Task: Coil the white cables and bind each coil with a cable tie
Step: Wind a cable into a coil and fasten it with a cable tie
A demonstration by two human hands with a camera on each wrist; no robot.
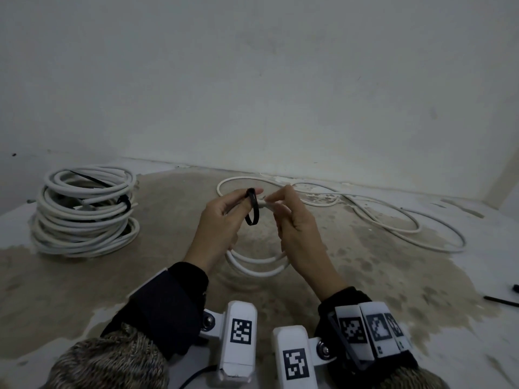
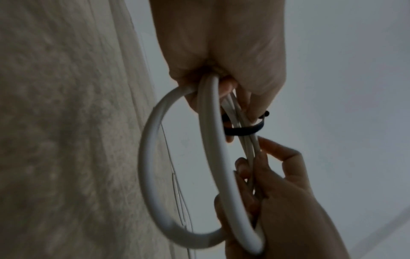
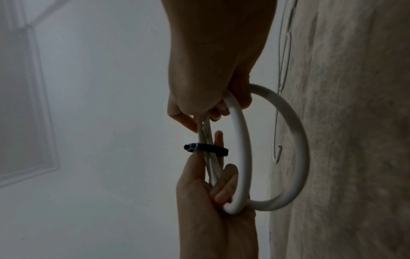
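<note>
White coil (image 1: 257, 265) held up off the floor, black tie (image 1: 252, 206) looped loosely round its top strands.

Your left hand (image 1: 222, 223) curls round the strands, thumb and finger pinching the tie so it cannot slide; your right hand (image 1: 295, 228) grips the coil's other side, keeping the turns bunched for cinching. Tied coils (image 1: 84, 211) sit at the left, a loose cable (image 1: 379, 217) beyond, spare ties (image 1: 502, 300) at the right.
</note>
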